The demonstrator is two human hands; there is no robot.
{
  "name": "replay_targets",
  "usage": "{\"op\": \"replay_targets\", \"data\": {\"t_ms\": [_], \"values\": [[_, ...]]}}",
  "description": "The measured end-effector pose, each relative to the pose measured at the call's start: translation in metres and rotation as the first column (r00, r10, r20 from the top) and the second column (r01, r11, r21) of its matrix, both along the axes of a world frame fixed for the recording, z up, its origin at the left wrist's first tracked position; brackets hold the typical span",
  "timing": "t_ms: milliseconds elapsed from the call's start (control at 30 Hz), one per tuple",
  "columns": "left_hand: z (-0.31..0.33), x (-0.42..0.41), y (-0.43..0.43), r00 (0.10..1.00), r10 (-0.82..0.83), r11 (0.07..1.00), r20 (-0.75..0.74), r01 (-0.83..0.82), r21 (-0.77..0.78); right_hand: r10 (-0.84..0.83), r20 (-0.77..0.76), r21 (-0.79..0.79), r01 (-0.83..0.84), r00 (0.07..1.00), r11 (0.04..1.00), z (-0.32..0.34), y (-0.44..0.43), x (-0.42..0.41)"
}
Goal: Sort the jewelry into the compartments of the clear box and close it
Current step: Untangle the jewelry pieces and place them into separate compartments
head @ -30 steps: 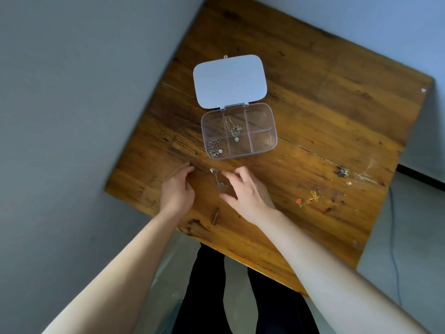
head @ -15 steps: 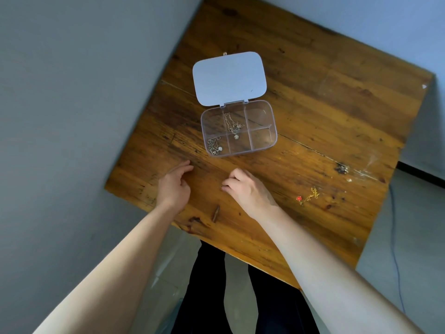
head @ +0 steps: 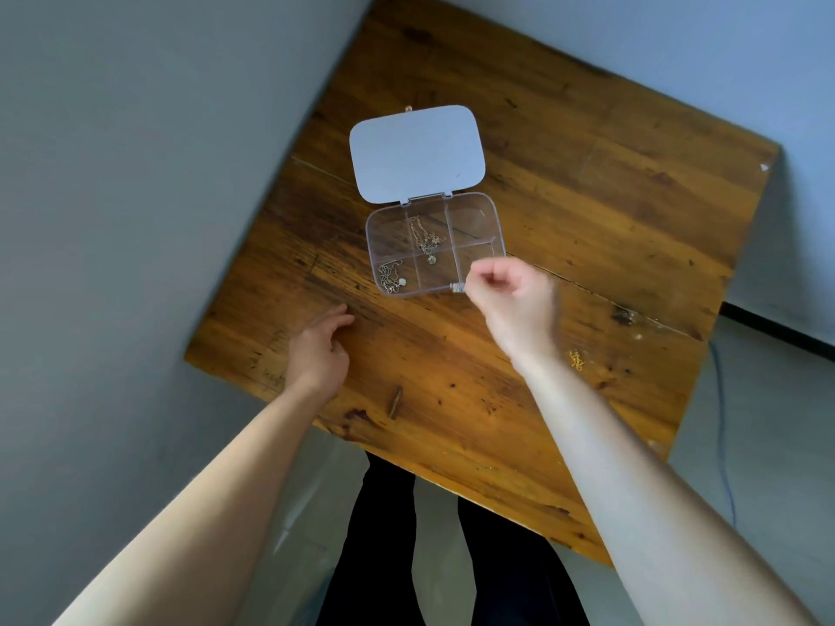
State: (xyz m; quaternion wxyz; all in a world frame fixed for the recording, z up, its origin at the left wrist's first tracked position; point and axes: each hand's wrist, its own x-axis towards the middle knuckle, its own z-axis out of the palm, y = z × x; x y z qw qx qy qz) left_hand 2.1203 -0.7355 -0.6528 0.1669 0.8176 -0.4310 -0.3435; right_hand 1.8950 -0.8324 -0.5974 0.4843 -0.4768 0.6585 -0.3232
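The clear box (head: pixel 479 209) stands open on the wooden table (head: pixel 587 210), its lid (head: pixel 418 153) laid back flat. A gold chain (head: pixel 427 241) lies in the middle compartments and a silver chain (head: pixel 392 277) in the near-left one. My right hand (head: pixel 513 293) hovers at the box's near-right corner, fingers pinched on a small silver piece of jewelry (head: pixel 458 287); most of it is hidden in my fist. My left hand (head: pixel 318 350) rests flat on the table, fingers apart and holding nothing. A gold piece (head: pixel 577 358) lies on the table to the right of my right forearm.
The table's near edge runs diagonally below my wrists, with my dark trousers (head: pixel 388 535) under it. A grey wall (head: pixel 135 173) borders the table's left side. A dark knot (head: pixel 623 314) and scuffs mark the wood at the right.
My right hand closed over the silver piece on the table, lifted it and moved up and right to the box's near-right corner. My left hand stayed in place.
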Motion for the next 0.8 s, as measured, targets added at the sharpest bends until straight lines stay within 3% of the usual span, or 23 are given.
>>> {"op": "replay_targets", "data": {"t_ms": [100,167,233,300,367,467,533,667,733,800], "values": [[0.001,-0.002,0.0,1.0,-0.001,1.0,0.004,0.001,-0.001,-0.232,0.402,0.103,0.209,0.886,0.973,0.021,-0.023,0.007],[0.003,-0.003,-0.001,1.0,-0.005,1.0,0.005,0.005,0.003,-0.234,0.426,0.114,0.205,0.874,0.972,0.022,-0.036,0.013],[0.004,-0.004,-0.002,1.0,-0.014,1.0,0.011,0.014,0.008,-0.073,0.176,0.051,0.065,0.982,0.997,0.014,-0.044,0.021],[0.005,-0.006,-0.002,1.0,-0.02,1.0,0.02,0.02,0.015,0.168,-0.163,0.009,-0.169,0.972,0.986,0.002,-0.047,0.031],[0.006,-0.007,-0.004,1.0,-0.018,1.0,0.019,0.017,0.018,0.378,-0.361,0.061,-0.383,0.852,0.922,-0.01,-0.05,0.037],[0.007,-0.007,-0.005,1.0,-0.017,1.0,0.008,0.017,0.014,0.597,-0.538,0.194,-0.602,0.595,0.774,-0.022,-0.051,0.041],[0.007,-0.006,-0.003,0.999,-0.034,0.999,0.012,0.034,0.015,0.624,-0.559,0.2,-0.641,0.546,0.741,-0.023,-0.048,0.039],[0.006,-0.007,-0.002,0.996,-0.079,0.997,0.041,0.077,0.028,0.537,-0.512,-0.01,-0.63,0.67,0.776,-0.017,-0.037,0.026],[0.007,-0.01,-0.004,0.993,-0.104,0.993,0.061,0.101,0.055,0.404,-0.471,-0.145,-0.521,0.784,0.841,-0.014,-0.026,0.013],[0.008,-0.016,-0.005,0.985,-0.147,0.985,0.095,0.137,0.101,0.256,-0.362,-0.178,-0.336,0.896,0.925,-0.015,-0.012,-0.005]]}}
